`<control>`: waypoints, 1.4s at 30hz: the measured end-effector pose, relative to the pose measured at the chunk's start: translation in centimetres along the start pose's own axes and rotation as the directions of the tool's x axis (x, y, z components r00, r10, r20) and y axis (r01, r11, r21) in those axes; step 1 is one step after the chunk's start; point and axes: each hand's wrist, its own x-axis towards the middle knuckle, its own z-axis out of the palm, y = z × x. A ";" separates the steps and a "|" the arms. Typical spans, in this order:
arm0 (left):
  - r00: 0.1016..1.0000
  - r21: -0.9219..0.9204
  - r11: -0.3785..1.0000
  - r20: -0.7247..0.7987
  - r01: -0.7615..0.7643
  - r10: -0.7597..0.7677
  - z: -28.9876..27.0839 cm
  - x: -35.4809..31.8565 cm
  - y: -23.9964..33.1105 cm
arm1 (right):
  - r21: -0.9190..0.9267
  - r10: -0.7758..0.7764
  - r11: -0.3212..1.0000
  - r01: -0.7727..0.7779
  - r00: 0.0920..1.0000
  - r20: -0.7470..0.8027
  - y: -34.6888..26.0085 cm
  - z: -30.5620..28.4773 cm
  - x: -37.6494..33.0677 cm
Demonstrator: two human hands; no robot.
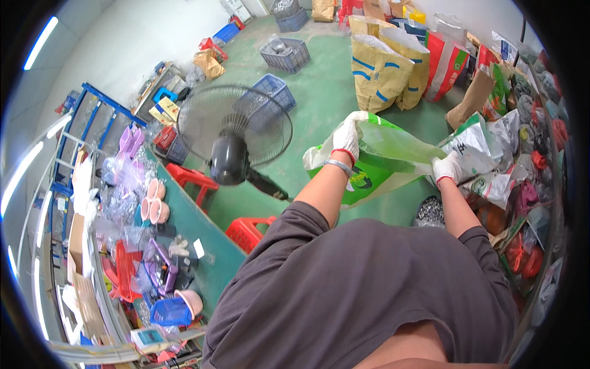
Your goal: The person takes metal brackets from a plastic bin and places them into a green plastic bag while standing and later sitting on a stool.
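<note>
A large green and white woven sack (pixel 387 175) hangs in front of me, its mouth spread wide between my two hands. My left hand (pixel 346 140), in a white knit glove with a red cuff, is closed on the sack's rim at the far left side. On the right, my gloved right hand (pixel 447 168) grips the opposite edge of the rim. The sack's lower part reaches down toward the green floor, and its inside is only partly visible. Just beyond my right hand lies a white and green printed sack (pixel 472 147).
A black pedestal fan (pixel 230 157) stands left, beside red stools (pixel 249 232) and a cluttered green-topped table (pixel 212 270). Tall yellow sacks (pixel 378 71) stand ahead. Blue crates (pixel 286 56) sit on the floor. Bagged goods (pixel 528 178) pile up along the right.
</note>
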 end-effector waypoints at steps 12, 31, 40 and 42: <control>0.969 0.141 0.973 0.142 0.181 -0.201 4.7 25.5 9.1 | -0.141 -0.883 0.408 0.902 0.429 0.188 -23.1 9.5 24.8; 0.915 0.749 0.629 0.080 0.207 -0.396 -4.4 52.9 27.7 | 0.821 -0.676 0.371 -0.433 0.481 0.559 -67.1 28.3 53.9; 0.990 -0.020 0.998 0.126 0.067 -0.064 -8.9 73.8 30.6 | 0.744 -0.808 0.538 0.396 0.495 0.321 -80.5 23.4 52.9; 0.991 -0.288 0.955 0.125 0.076 -0.041 -9.9 79.3 32.3 | 0.519 -0.853 0.520 0.678 0.380 0.359 -83.5 21.3 52.2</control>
